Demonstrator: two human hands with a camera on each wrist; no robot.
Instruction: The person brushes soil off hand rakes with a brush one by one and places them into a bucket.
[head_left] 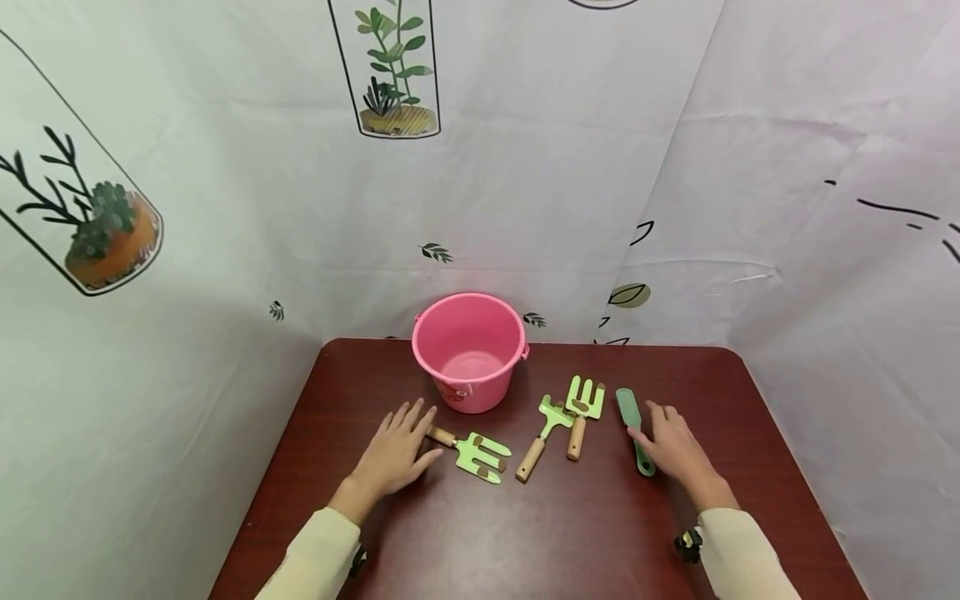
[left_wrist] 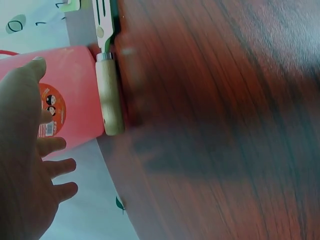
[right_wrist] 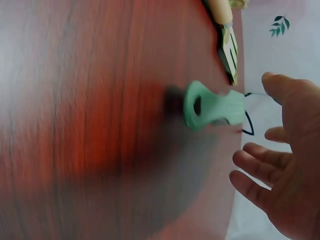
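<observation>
My left hand (head_left: 393, 450) is spread beside the wooden handle (left_wrist: 111, 97) of a light-green hand fork (head_left: 480, 457), which lies with its tines toward the right. Nothing is held in it. My right hand (head_left: 673, 442) hovers at the right side of a green brush (head_left: 630, 408), its thumb overlapping the brush in the head view. In the right wrist view the fingers are loosely bent and apart from the brush's holed handle end (right_wrist: 210, 106). A small garden rake (head_left: 543, 433) and another hand fork (head_left: 582, 417) lie side by side between the hands.
A pink bucket (head_left: 491, 387) stands upright at the back of the dark red-brown table (head_left: 555, 533), behind the left hand fork. White cloth (head_left: 525, 183) printed with plants hangs behind the table and along both sides.
</observation>
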